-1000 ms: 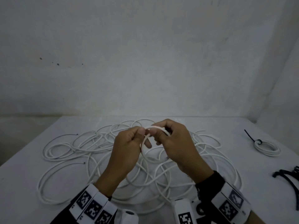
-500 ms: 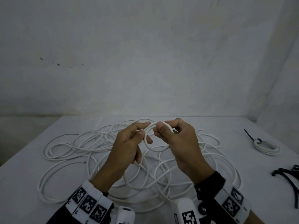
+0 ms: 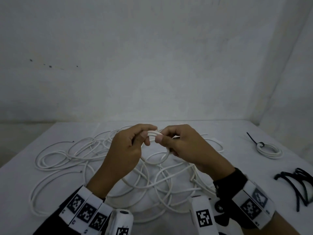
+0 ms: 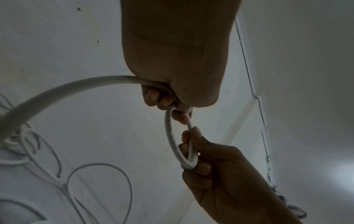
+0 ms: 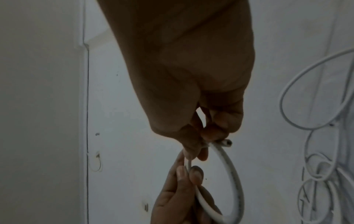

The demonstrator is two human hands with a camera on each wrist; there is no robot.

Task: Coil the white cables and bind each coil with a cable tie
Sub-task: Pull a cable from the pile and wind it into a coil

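I hold a small loop of white cable [image 3: 158, 161] above the table. My left hand [image 3: 147, 135] and right hand [image 3: 163, 136] meet at its top and pinch two strands side by side. In the left wrist view my left hand [image 4: 162, 100] grips the cable where the loop [image 4: 169, 136] starts, and my right hand [image 4: 191, 146] pinches the loop's far side. The right wrist view shows my right hand [image 5: 203, 141] pinching near the cut cable end [image 5: 227, 142], with the left hand [image 5: 189, 172] on the loop [image 5: 232, 174] below. The cable's tail runs down into the tangle.
A tangle of loose white cables [image 3: 81, 155] spreads over the white table [image 3: 237, 167] under and left of my hands. A finished coil [image 3: 269, 150] bound with a black tie lies at the far right. Several black cable ties [image 3: 298, 182] lie near the right edge.
My hands have drawn together at the top of the loop. The left fingers, stretched out before, now curl over the cable, and a second strand lies against the first.
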